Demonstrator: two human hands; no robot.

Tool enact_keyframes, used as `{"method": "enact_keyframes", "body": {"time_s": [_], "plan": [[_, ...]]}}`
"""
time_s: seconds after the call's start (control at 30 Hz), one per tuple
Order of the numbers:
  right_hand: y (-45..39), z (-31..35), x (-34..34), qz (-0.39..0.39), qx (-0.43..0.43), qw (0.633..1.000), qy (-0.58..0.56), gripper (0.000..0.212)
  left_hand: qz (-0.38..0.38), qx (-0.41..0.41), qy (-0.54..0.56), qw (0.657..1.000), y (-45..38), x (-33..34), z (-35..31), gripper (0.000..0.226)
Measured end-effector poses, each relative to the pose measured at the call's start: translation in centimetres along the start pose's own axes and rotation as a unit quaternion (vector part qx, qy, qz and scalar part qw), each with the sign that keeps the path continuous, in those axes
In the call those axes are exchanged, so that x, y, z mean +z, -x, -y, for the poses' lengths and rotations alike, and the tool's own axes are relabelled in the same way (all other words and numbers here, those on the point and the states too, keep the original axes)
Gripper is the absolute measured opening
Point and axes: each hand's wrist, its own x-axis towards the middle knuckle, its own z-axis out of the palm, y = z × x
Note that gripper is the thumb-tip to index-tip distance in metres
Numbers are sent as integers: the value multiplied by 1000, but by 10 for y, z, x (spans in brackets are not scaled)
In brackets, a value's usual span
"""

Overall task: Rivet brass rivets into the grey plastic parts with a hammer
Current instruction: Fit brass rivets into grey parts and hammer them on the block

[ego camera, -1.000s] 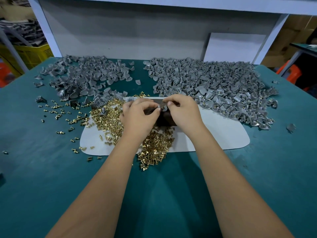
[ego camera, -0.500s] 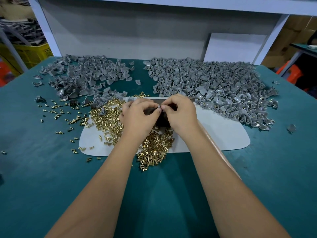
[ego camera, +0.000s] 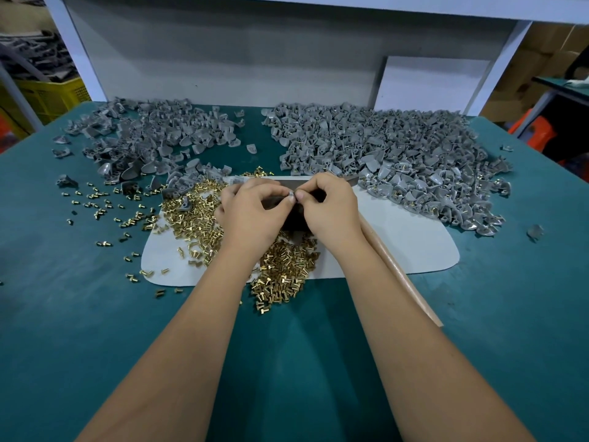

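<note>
Both hands meet over the middle of the white mat (ego camera: 398,247) on the green surface (ego camera: 95,314). The left hand (ego camera: 251,215) and the right hand (ego camera: 328,208) have curled fingers and together they pinch one small grey plastic part (ego camera: 291,195) between the fingertips, above a dark block (ego camera: 294,223). A wooden hammer handle (ego camera: 401,275) lies under the right forearm and is tilted toward the near right side; the head is hidden. Loose brass rivets (ego camera: 197,221) lie in a heap on the mat just beside the left hand. One pile of grey parts (ego camera: 153,138) is at the far left, a bigger pile with rivets (ego camera: 398,154) at the far right.
</note>
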Motion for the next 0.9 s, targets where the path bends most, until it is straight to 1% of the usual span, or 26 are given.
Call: {"method": "enact_keyframes", "body": {"time_s": [0.17, 0.23, 0.3, 0.37, 0.6, 0.7, 0.8, 0.87, 0.9], "plan": [[2, 2, -5, 18, 11, 1000, -1, 14, 9, 4, 4, 1000, 1, -1, -1, 5], [1, 4, -11, 43, 56, 995, -67, 20, 13, 4, 3, 1000, 0, -2, 0, 5], [1, 7, -17, 59, 116, 978, -163, 28, 16, 2, 4, 1000, -1, -1, 0, 7], [1, 8, -20, 54, 135, 969, -199, 31, 19, -2, 6, 1000, -3, 0, 0, 9], [0, 9, -15, 48, 111, 981, -154, 26, 24, -8, 1, 1000, -4, -1, -1, 5], [0, 7, -13, 45, 92, 988, -115, 21, 12, -2, -3, 1000, -2, -1, -2, 7], [2, 8, -13, 40, 82, 990, -109, 20, 4, -2, -7, 1000, -1, -1, -3, 8], [2, 11, -18, 11, 75, 992, -101, 20, 4, -4, -10, 1000, -1, -1, -4, 7], [2, 11, -22, -16, 64, 995, -71, 21, 5, -6, -10, 1000, -1, -1, -4, 7]]}}
